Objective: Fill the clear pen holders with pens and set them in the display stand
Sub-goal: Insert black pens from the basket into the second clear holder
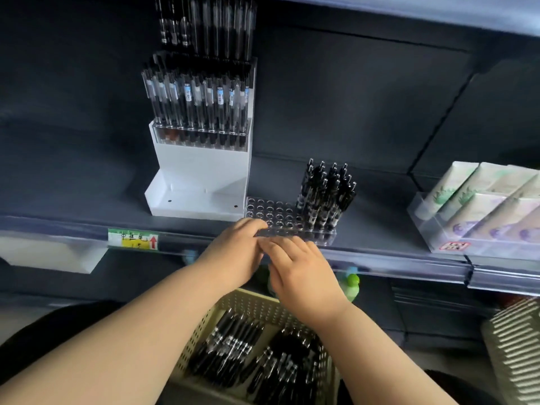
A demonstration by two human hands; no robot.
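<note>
Judging from the head view, the task is taken to be partly done. Left of centre in the upper half, a white display stand (201,173) is seen on the shelf (380,252). Its raised rear tiers are already occupied by filled holders (198,103) with rows of upright pens, while its low front tray is bare. Just right of the stand's base, at mid-frame, the clear pen holder (274,213) is set on the shelf; whether it touches the stand cannot be told. Only its right end is stocked, with a cluster of black pens (327,194), and the many holes to the left are seen unfilled. Both hands are seen together at the holder's front left corner. The left hand (236,252) is laid with its fingers bent and close together over the front edge. The right hand (301,273) is held with its fingers side by side, their tips meeting those of the left. Whether a pen is pinched between them cannot be told — the fingertips are blurred and overlapped. At the bottom centre a perforated basket (248,299) of loose pens (233,340) is seen, so stock is judged plentiful. Two steps are judged outstanding — the open holes are to be filled, and the holder is to be set in the bare front tray.
</note>
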